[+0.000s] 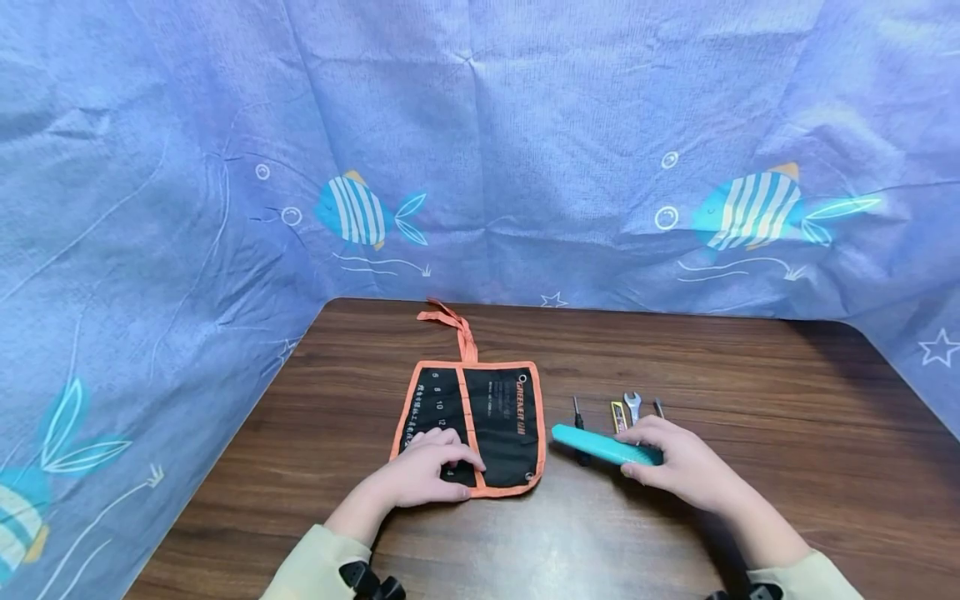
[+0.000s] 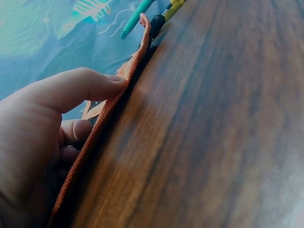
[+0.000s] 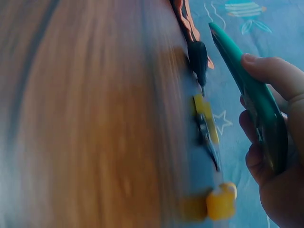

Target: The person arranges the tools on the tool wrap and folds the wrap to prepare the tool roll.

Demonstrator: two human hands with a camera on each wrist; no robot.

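A black tool pouch [image 1: 506, 425] with orange edging and printed numbers lies flat on the table. My left hand [image 1: 427, 471] rests on its lower left part, and the thumb touches the orange border [image 2: 95, 133] in the left wrist view. Above the table to the right of the pouch, my right hand [image 1: 678, 458] grips a long teal tool shaped like a utility knife [image 1: 600, 444]. In the right wrist view my thumb lies along one side of this teal tool [image 3: 259, 97], with the fingers curled round the other. Its far end points toward the pouch.
Beyond the teal tool lie a black-handled screwdriver [image 1: 578, 413], a yellow and black packet [image 1: 618, 417], an open-ended wrench [image 1: 633, 404] and a thin metal shaft [image 1: 658, 407]. A yellow piece [image 3: 221, 204] shows near the right hand. Orange ties [image 1: 459, 329] extend behind the pouch.
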